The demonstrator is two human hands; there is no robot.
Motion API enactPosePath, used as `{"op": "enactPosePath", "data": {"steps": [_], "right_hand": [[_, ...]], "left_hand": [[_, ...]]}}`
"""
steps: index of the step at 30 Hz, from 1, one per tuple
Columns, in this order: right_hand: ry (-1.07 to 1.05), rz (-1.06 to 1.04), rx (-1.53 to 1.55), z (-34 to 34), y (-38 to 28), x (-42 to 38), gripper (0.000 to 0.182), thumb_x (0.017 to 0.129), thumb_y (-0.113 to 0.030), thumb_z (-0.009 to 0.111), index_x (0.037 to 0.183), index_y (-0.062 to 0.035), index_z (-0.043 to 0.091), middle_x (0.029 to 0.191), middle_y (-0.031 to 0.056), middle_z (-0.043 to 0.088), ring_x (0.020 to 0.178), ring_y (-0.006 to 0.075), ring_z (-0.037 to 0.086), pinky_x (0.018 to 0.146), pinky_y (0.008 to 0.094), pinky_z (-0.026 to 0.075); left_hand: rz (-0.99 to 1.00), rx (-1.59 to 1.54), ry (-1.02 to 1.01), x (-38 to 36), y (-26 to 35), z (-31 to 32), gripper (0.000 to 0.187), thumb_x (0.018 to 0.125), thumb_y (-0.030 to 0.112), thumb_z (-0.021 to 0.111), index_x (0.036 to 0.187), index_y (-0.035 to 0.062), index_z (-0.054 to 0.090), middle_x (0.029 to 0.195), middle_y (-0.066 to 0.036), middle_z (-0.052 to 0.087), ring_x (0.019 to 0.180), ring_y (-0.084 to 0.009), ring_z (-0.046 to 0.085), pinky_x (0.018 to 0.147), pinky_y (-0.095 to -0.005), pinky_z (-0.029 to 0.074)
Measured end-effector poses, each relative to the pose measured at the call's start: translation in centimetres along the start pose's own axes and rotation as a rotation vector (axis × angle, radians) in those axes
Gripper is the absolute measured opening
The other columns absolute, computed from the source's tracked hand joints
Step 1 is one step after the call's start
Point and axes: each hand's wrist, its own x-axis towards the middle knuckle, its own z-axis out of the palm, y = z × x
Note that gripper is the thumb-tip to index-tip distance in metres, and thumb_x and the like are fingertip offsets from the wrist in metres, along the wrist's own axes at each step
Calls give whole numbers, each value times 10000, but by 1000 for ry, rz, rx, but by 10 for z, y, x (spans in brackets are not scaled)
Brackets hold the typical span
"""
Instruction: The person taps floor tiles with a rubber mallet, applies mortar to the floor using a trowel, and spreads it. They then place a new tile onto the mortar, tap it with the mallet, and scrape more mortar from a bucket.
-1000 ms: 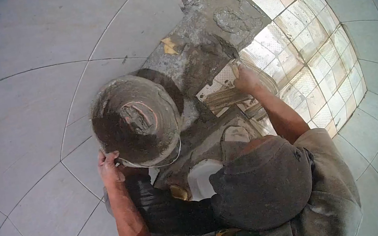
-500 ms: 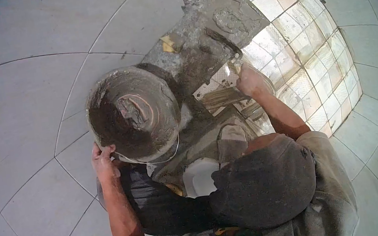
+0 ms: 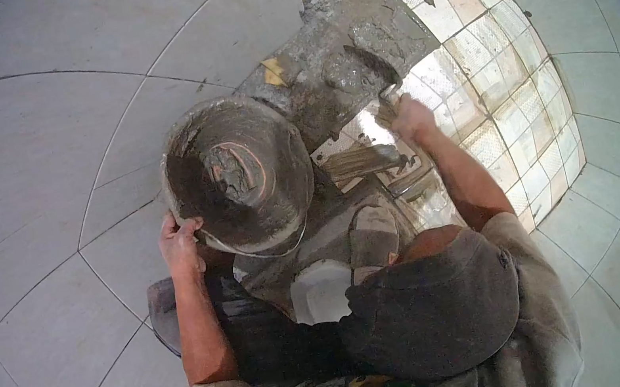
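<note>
My left hand (image 3: 183, 243) is closed on the near-left rim of a mortar-caked bucket (image 3: 288, 145), which tilts so that its inside shows. Some grey mortar (image 3: 230, 169) clings to the bucket's bottom. My right hand (image 3: 413, 119) is wrapped round the handle of a trowel (image 3: 374, 64), its dark blade just over the mortar bed. Wet mortar (image 3: 344, 73) lies in a lump left of the blade, and a second wet patch (image 3: 375, 36) lies beyond it. Light square tiles (image 3: 465, 102) are set beside and under my right forearm.
A yellow scrap (image 3: 273, 72) lies on the rough mortar strip. A wood-grained piece (image 3: 357, 162) rests near the tiles, below my right hand. Large grey tiles (image 3: 43, 177) extend on the left. A dark cap (image 3: 432, 311) and my knees fill the near side.
The trowel blade has moved slightly right and away, and a lump of wet mortar now shows distinctly beside it. The bucket and my left hand have shifted right and slightly up in view.
</note>
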Motion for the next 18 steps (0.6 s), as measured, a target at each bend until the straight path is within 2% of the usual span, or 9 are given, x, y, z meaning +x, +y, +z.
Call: {"op": "enactPosePath", "data": {"steps": [2,4,5,8,10,11,13,16,18], "right_hand": [[23,28,31,-26,-13,-10,595,810,-437,649,1077,70,491,972,279,649,942,400,641,814,437,512],[95,-57,114,-21,-3,-19,540,807,-374,636,1077,72,494,953,289,643,927,413,634,808,442,511],[177,-115,208,-13,-2,-26,489,803,-310,624,1077,74,497,935,299,637,913,427,627,801,447,509],[158,-236,303,-50,-30,-82,453,780,-216,598,1144,31,491,916,276,631,879,448,609,774,472,504],[54,-430,355,-71,-51,-109,399,766,-155,622,1114,-2,499,895,285,629,897,458,606,781,476,488],[57,-432,361,-66,-60,-110,399,766,-155,622,1114,-2,499,895,285,629,897,458,606,781,476,488],[86,-795,47,-56,-82,-112,406,767,-150,581,1160,-88,502,930,209,629,861,426,617,720,492,511],[-155,-687,-56,-46,-137,-109,441,763,-109,556,1196,-58,491,914,204,643,855,376,641,721,456,536],[-224,-594,-119,-18,-161,-87,472,762,-102,551,1227,-49,486,910,197,653,854,360,652,724,444,545]], "left_hand": [[16,26,16,0,2,0,311,701,-9,588,1009,7,626,882,-37,636,742,-139,567,676,-262,457],[-158,97,113,-5,14,8,330,700,-18,590,1027,-1,627,913,-45,644,778,-143,578,712,-268,463],[-89,28,77,-5,12,11,352,694,-19,597,1045,-9,626,931,-48,648,793,-145,582,731,-269,464],[24,-42,49,-2,-1,18,411,688,-25,610,1099,-27,618,957,-53,653,814,-146,586,757,-267,469],[80,-48,24,3,-4,21,448,687,-29,615,1135,-36,612,966,-54,655,821,-145,586,765,-265,471],[94,-22,-2,4,-6,22,473,687,-39,614,1160,-41,603,978,-58,657,833,-143,590,772,-263,471],[111,8,-36,8,-11,24,498,687,-50,613,1185,-46,593,990,-61,659,846,-141,593,780,-261,471],[148,163,-22,4,-11,30,540,702,-58,612,1239,-31,571,1006,-71,664,827,-166,610,754,-271,491],[107,34,-121,-9,7,41,603,709,-45,629,1302,-58,514,1006,-83,662,836,-159,609,753,-265,486]]}}
